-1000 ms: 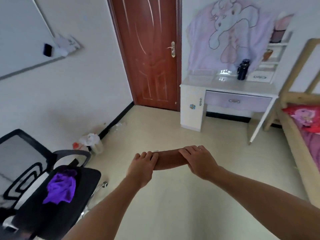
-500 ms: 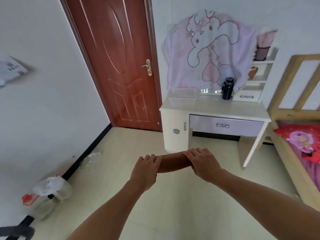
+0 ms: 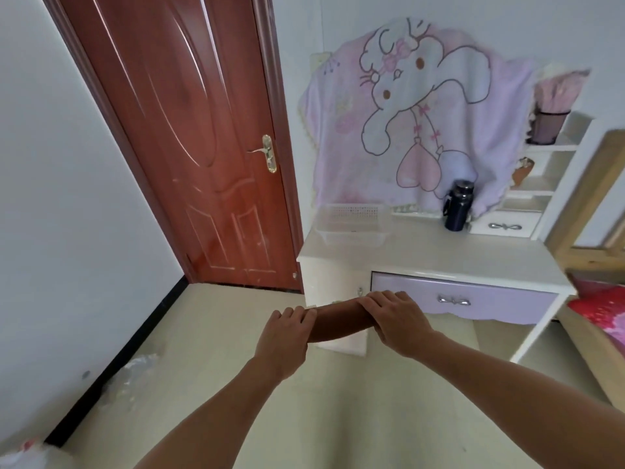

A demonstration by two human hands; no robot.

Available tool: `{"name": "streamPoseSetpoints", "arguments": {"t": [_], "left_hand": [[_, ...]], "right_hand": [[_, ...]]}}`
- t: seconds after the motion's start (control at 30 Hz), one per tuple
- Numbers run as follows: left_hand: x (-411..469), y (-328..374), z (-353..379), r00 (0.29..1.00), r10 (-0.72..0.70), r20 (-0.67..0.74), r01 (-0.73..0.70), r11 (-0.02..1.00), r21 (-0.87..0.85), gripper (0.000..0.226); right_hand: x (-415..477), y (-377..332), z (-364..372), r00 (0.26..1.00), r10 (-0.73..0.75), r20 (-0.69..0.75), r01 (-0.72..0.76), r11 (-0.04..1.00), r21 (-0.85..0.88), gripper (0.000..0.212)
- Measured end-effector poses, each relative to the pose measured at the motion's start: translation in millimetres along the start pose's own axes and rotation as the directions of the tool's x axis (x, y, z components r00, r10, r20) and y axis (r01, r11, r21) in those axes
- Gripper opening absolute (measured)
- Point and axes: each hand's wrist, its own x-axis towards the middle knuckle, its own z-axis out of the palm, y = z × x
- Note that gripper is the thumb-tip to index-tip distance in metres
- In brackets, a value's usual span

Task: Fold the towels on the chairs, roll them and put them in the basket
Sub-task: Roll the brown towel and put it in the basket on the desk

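- My left hand (image 3: pixel 285 336) is curled over the left end of a brown towel rolled into a tight cylinder (image 3: pixel 338 321). My right hand (image 3: pixel 397 319) is curled over its right end. The fingers of both hands lie across the top of the roll and grip it.
- The roll lies about level in the air between my two hands, above the pale floor (image 3: pixel 209 333). It touches nothing except my hands.
- I judge that the folding and the rolling of this towel are done, because no loose edge shows between my hands.
- What is left for it is the last part, to put it in the basket. The shallow white plastic basket with a perforated wall (image 3: pixel 353 211) stands at the left end of the white desk with a lilac drawer (image 3: pixel 439 262), well apart from the roll.
- The basket looks empty to me, but its wall is pale and half see-through, so I cannot be sure. If it is empty, this is the first roll to go in.
- No chair and no other towel is in view, so I cannot tell how many towels wait.
- Also on the desk, to the right of the basket, stands a dark blue bottle (image 3: pixel 458 206). A pink cartoon blanket (image 3: pixel 422 113) hangs behind it, and a red-brown wooden door (image 3: pixel 203 147) is at the left.
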Motion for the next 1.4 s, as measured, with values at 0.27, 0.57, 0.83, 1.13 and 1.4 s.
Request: {"name": "streamPoseSetpoints", "arguments": {"t": [0.27, 0.57, 0.83, 1.13, 1.4], "left_hand": [[186, -68, 5, 0.994, 0.103, -0.047, -0.106, 0.993, -0.047, 0.049], [340, -79, 69, 0.99, 0.137, 0.016, -0.134, 0.981, -0.14, 0.05], [480, -105, 108, 0.98, -0.089, 0.177, 0.153, 0.909, -0.387, 0.043], [556, -127, 158, 0.848, -0.247, 0.468, 0.519, 0.563, -0.643, 0.034], [592, -140, 207, 0.778, -0.13, 0.614, 0.599, 0.446, -0.664, 0.056]], "right_hand": [[136, 80, 6, 0.988, 0.152, -0.04, -0.15, 0.987, 0.059, 0.041], [246, 192, 77, 0.988, 0.149, 0.031, -0.151, 0.982, 0.109, 0.042], [402, 298, 124, 0.965, 0.143, 0.218, -0.229, 0.863, 0.451, 0.035], [540, 339, 179, 0.868, 0.212, 0.448, -0.493, 0.465, 0.735, 0.016], [604, 331, 248, 0.815, 0.256, 0.52, -0.573, 0.489, 0.658, 0.012]]}}
